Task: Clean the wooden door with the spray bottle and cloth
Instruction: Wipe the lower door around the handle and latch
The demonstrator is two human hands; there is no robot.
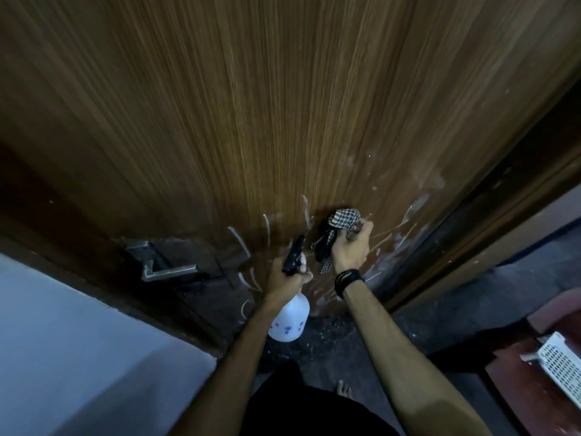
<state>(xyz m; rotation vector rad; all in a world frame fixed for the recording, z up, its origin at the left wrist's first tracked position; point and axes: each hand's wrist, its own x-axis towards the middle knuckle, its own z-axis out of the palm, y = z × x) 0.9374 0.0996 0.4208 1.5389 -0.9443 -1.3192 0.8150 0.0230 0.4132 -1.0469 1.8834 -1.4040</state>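
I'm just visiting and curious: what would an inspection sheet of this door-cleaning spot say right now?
Surface: wooden door, vertical grain, whitish streaks and smears low down around the hands.
Job's things: white spray bottle with black trigger head; checkered cloth bunched against the door.
Clutter: white perforated basket on a reddish surface at the right edge.
Hands: left hand grips the bottle's neck; right hand holds the cloth to the door, dark wristband on that wrist.
Cables: nothing seen.
Surroundings: metal door handle at left, pale wall lower left, dark speckled floor, a bare foot.

wall (78, 341) – pale, left | floor (330, 338) – dark, gritty | light dim
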